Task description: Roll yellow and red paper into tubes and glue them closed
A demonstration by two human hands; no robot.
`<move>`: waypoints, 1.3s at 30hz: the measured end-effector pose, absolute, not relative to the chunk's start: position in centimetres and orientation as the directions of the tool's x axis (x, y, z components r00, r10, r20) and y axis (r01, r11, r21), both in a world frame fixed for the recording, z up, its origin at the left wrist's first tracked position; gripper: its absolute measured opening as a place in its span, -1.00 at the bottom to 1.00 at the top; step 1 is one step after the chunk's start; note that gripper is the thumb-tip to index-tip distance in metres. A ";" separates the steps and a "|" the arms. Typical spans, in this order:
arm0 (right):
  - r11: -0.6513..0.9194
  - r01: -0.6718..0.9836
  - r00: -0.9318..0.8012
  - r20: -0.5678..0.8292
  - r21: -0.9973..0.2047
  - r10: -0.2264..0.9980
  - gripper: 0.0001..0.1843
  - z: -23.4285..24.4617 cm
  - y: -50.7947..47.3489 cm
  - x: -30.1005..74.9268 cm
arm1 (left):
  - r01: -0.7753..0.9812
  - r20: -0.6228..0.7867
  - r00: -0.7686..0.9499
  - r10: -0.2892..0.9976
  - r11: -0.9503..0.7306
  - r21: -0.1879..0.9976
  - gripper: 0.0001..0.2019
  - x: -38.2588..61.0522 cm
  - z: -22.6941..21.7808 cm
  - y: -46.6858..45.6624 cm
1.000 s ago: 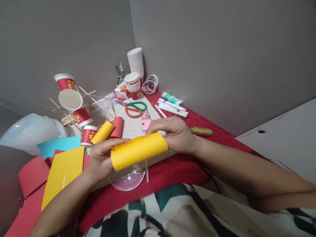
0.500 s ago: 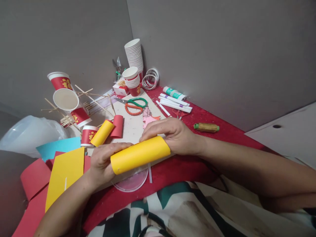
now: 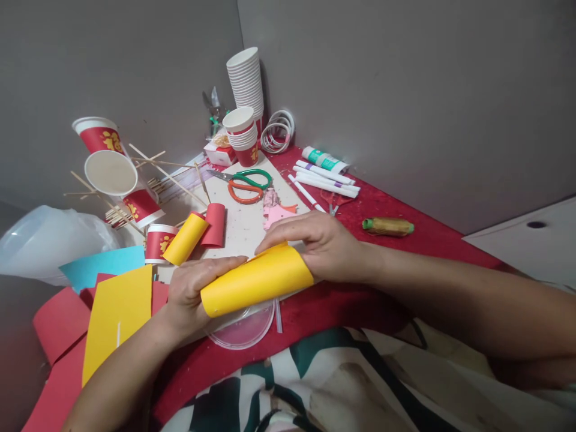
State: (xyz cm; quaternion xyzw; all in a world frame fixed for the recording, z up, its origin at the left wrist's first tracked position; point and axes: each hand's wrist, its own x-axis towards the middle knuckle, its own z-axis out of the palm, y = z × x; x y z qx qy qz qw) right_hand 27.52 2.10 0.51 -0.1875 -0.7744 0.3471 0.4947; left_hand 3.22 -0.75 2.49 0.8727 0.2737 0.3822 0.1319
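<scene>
Between my two hands is a sheet of yellow paper (image 3: 258, 282) rolled into a tube, tilted up a little to the right. My left hand (image 3: 191, 294) grips its left end, thumb lying along the upper side. On the right end my right hand (image 3: 319, 246) is closed, fingers over the top, where an edge of the paper stands slightly raised. The fingers behind the tube are hidden. Just beyond my left hand lie a smaller yellow paper tube (image 3: 186, 239) and a red paper tube (image 3: 214, 225).
Scissors (image 3: 245, 185) lie on a pale board behind my hands. Paper cups joined with sticks (image 3: 110, 174) stand at the left, above coloured paper sheets (image 3: 119, 318). Stacked cups (image 3: 245, 84) fill the back corner. White sticks (image 3: 326, 179) and a thread spool (image 3: 387, 227) lie at the right.
The tube's right end looks wider, and a paper edge now lifts along its top by my right fingers. Both hands keep their hold. The view has shifted slightly.
</scene>
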 end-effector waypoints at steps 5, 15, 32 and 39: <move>0.714 -0.076 -0.447 0.664 -0.696 0.600 -0.72 0.4 2.1 27.5 | 0.388 0.612 0.570 0.549 -0.836 0.388 -0.50 3.3 2.3 -0.8; 0.737 -0.103 -0.421 0.701 -0.667 0.575 -0.68 0.3 2.2 27.7 | 0.351 0.570 0.519 0.637 -0.767 0.538 -0.58 3.2 2.3 -0.7; 0.845 0.045 -0.364 0.779 -0.533 0.510 -0.72 0.3 3.0 27.8 | 0.348 0.601 0.785 0.151 -0.909 -0.227 -0.64 2.1 3.2 0.2; 0.248 -0.008 -0.134 0.247 -0.969 0.960 -0.73 1.5 3.5 28.2 | 0.381 0.657 0.742 0.135 -0.891 -0.247 -0.48 1.2 2.8 1.8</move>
